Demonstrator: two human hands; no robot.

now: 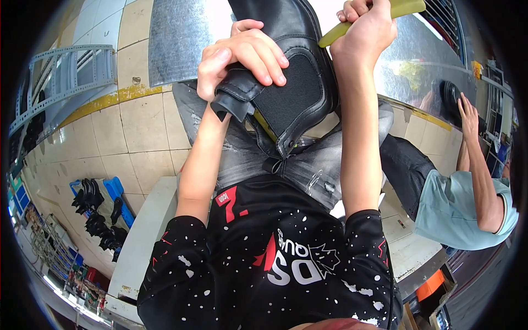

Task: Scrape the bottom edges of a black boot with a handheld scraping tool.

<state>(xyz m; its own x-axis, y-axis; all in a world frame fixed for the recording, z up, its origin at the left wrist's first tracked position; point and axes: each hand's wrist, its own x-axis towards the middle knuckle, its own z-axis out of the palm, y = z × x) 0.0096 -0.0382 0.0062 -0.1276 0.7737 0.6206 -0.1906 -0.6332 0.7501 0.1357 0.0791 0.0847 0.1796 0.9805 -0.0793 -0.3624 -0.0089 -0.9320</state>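
A black leather ankle boot with a ribbed elastic side panel lies across the edge of the metal table, over my lap. Its open top points toward me, and a yellow-green strip of something shows inside the opening. My left hand is wrapped over the folded leather flap at the boot's left side, fingers pressed onto it. Beyond the boot's right side, my raised right hand grips a curved yellow-green tool with a tapered end. I cannot tell the tool's kind. The boot's toe is cut off by the top edge.
A shiny metal tabletop spans the top. On the right, a person in a light green shirt reaches to a black rounded object. A metal frame stands at left; black shoe-like pieces sit by a blue rack.
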